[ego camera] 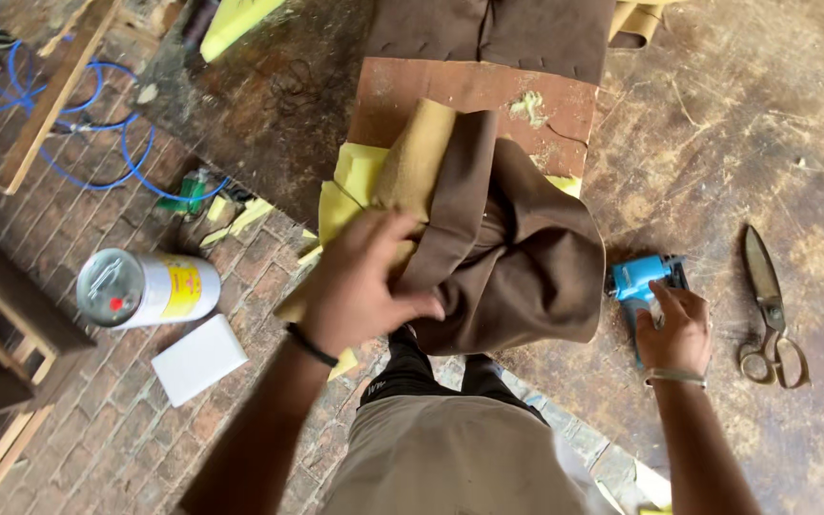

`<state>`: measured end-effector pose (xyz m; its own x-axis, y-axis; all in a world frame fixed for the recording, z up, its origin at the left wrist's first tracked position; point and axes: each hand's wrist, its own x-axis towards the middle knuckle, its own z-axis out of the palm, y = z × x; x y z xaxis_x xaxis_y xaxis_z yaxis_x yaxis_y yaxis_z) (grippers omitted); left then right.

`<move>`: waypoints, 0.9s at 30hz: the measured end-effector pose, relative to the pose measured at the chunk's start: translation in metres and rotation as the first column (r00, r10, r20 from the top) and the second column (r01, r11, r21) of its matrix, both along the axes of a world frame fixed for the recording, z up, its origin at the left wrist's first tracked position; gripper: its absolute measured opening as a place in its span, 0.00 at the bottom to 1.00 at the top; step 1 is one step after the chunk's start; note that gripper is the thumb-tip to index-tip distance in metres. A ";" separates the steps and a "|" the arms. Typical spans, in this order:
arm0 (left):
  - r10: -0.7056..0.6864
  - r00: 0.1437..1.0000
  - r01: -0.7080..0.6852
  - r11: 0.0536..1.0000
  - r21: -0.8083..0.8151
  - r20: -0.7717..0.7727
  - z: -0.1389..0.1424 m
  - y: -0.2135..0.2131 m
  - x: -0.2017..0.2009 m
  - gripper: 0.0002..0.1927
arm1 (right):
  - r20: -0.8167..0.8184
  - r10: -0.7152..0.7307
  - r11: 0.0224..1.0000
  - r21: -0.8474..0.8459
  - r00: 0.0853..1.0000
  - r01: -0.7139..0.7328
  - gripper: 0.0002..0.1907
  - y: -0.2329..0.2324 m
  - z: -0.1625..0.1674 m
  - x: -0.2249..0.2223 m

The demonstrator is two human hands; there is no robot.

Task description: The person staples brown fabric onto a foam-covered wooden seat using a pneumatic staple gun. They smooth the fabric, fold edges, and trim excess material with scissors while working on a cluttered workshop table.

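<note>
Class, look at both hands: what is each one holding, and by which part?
The left hand grips the brown fabric at a bunched fold near its edge. The right hand rests on the blue staple gun, around its handle.

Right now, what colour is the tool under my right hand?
The tool under your right hand is bright blue, shown in the head view.

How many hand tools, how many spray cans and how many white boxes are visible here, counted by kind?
Hand tools: 2, the blue staple gun under the right hand and the scissors lying apart on the workbench
Spray cans: 1, the can on the brick floor
White boxes: 1, the white box
Total: 4
</note>
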<state>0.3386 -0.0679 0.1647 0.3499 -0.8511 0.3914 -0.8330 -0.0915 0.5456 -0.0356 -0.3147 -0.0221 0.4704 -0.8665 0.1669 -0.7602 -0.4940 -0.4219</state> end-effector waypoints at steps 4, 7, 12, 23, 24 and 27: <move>0.429 0.903 -0.428 0.890 0.158 0.032 -0.024 0.024 0.024 0.13 | 0.326 0.181 0.984 -0.062 0.928 -0.170 0.21 0.021 0.071 0.028; 0.728 0.686 -0.727 0.682 -0.082 -0.027 -0.046 0.072 0.132 0.15 | 0.428 0.296 0.955 -0.142 0.854 -0.259 0.16 0.043 0.130 0.052; 0.518 0.148 -0.586 0.732 0.347 -0.842 -0.119 0.117 0.166 0.28 | 0.387 0.650 0.750 -0.192 0.654 -0.632 0.18 0.096 0.195 0.106; 0.062 0.047 -0.205 0.977 0.051 -0.997 -0.097 0.092 -0.045 0.20 | -0.185 0.561 0.780 -0.207 0.807 -0.590 0.54 0.194 0.151 0.181; 0.011 -0.012 -0.197 0.980 0.014 -1.000 -0.085 0.091 -0.043 0.16 | -0.145 0.551 0.790 -0.228 0.822 -0.569 0.55 0.194 0.152 0.182; -0.137 0.058 -0.179 0.973 -0.146 -0.989 -0.045 0.074 -0.023 0.13 | -0.401 0.366 0.923 0.046 0.840 -0.381 0.55 0.180 0.171 0.191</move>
<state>0.3156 0.0058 0.1198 0.5575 -0.8034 -0.2093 0.5036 0.1269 0.8546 0.1558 -0.1347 0.1491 0.7897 -0.6089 -0.0758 -0.6135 -0.7827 -0.1043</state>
